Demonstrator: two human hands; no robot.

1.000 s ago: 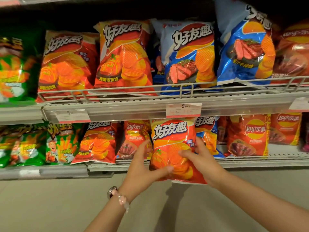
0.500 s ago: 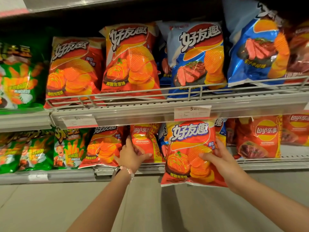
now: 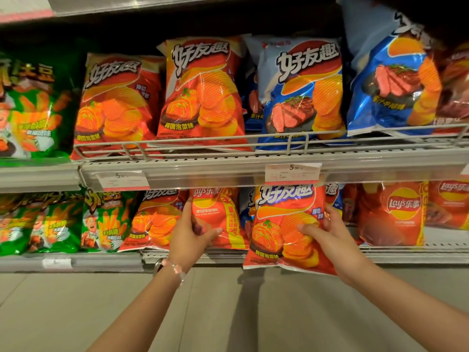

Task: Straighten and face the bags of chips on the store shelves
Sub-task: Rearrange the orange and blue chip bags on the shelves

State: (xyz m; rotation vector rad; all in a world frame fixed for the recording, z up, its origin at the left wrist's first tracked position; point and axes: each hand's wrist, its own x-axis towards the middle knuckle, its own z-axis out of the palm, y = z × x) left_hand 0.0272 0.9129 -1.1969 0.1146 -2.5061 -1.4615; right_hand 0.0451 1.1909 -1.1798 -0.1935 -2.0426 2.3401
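My right hand (image 3: 327, 237) grips a red kimchi-flavour chip bag (image 3: 284, 224) by its right edge and holds it upright in front of the lower shelf (image 3: 406, 255), its bottom hanging below the shelf lip. My left hand (image 3: 190, 237) pinches the lower left edge of a red Lay's BBQ bag (image 3: 218, 217) that stands on the lower shelf just to the left. Another red kimchi bag (image 3: 154, 219) leans beside it. A blue bag is mostly hidden behind the held bag.
The upper shelf (image 3: 228, 171) with a wire rail holds red kimchi bags (image 3: 200, 92), blue steak bags (image 3: 302, 92) and a tilted blue bag (image 3: 396, 80). Green bags (image 3: 33, 105) fill the left side. Red Lay's bags (image 3: 396, 214) stand at lower right. Price tags (image 3: 291, 172) hang on the rail. Grey floor below.
My left hand let go of the red kimchi bag and moved left onto the Lay's BBQ bag. My right hand alone keeps the kimchi bag, shifted right and up towards the shelf.
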